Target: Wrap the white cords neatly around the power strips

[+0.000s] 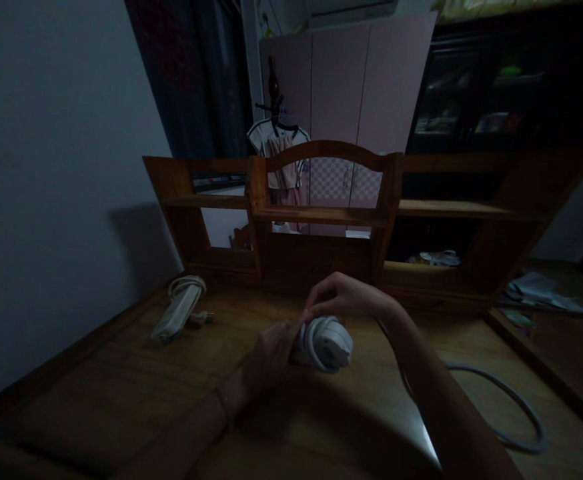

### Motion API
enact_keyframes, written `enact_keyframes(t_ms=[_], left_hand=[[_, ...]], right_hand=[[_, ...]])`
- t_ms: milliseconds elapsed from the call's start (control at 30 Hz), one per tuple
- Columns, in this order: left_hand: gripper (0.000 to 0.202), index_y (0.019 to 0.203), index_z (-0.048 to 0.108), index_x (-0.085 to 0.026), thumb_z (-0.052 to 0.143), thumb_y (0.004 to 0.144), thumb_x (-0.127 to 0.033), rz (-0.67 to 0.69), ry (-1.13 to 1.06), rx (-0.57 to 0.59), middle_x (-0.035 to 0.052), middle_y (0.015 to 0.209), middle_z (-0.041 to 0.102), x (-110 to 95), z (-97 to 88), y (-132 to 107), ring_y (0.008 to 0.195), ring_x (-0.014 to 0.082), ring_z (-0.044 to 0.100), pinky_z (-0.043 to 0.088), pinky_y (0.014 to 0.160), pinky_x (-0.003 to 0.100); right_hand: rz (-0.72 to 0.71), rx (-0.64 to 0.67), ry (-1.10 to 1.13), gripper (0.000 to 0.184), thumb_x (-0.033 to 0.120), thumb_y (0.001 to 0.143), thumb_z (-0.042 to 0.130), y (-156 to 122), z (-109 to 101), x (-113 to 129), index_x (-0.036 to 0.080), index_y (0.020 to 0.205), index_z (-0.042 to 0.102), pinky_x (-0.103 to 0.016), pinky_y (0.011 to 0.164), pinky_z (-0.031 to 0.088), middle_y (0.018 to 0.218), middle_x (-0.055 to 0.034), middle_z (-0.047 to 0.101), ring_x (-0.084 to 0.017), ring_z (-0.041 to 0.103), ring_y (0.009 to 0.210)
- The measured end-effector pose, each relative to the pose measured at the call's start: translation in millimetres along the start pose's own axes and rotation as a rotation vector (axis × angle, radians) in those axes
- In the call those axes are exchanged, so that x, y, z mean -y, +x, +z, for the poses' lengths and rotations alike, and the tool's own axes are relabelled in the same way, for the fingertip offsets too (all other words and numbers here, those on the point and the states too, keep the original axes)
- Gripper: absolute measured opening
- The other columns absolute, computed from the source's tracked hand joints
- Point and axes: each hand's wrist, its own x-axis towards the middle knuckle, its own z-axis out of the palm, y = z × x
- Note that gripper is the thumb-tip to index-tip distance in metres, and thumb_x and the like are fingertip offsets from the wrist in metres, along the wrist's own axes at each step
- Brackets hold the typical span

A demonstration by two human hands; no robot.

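Observation:
My left hand [274, 350] is wrapped round a white power strip [339, 345], seen nearly end-on above the wooden desk. A pale cord [316, 340] is wound in several turns about its body. From above, my right hand [344, 295] reaches over with bent fingers, its fingertips closed at the top of the windings, close to the left fingers. The exact pinch is partly hidden. On the right of the desk lies a loop of grey cable [526, 407]; my right forearm covers part of it, and whether it joins the wound cord cannot be told.
A second white power strip [177, 313] with coiled cord and a plug [201, 318] lies at the left by the wall. A wooden shelf unit [321, 215] lines the desk's back edge. Papers [546, 292] lie beyond the right edge. The room is dim.

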Motion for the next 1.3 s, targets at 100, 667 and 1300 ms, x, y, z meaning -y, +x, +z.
enact_keyframes(t_ms=[100, 667, 1300], left_hand=[[0.086, 0.146, 0.027, -0.016, 0.066, 0.076, -0.048, -0.088, -0.037, -0.139, 0.0175, 0.132, 0.053, -1.7, 5.0, 3.1, 0.120, 0.0300, 0.053, 0.043, 0.101, 0.040], [0.055, 0.120, 0.058, -0.015, 0.061, 0.079, -0.052, -0.868, -0.675, -0.471, 0.0072, 0.101, 0.067, 20.1, -2.0, 31.8, 0.087, 0.0202, 0.063, 0.047, 0.077, 0.028], [0.062, 0.125, 0.044, -0.019, 0.059, 0.079, -0.058, -0.825, -0.217, -0.423, 0.0123, 0.112, 0.063, 24.9, -1.9, 28.6, 0.100, 0.0271, 0.063, 0.047, 0.079, 0.034]], right_hand=[[-0.005, -0.077, -0.058, 0.032, 0.037, 0.086, 0.059, 0.6, -3.0, -7.8, 0.013, 0.102, 0.072, -0.026, 0.081, 0.049, 0.100, -0.0060, 0.073, -0.019, 0.066, 0.093], [0.308, -0.288, -0.996, 0.024, 0.026, 0.096, 0.044, 20.5, 31.8, -8.3, 0.019, 0.099, 0.067, -0.025, 0.065, 0.041, 0.090, -0.0090, 0.071, -0.021, 0.068, 0.086], [0.210, -0.292, -1.143, 0.024, 0.023, 0.094, 0.047, 14.6, 31.4, 16.7, 0.015, 0.085, 0.068, -0.026, 0.063, 0.040, 0.088, -0.0092, 0.071, -0.020, 0.067, 0.079]])
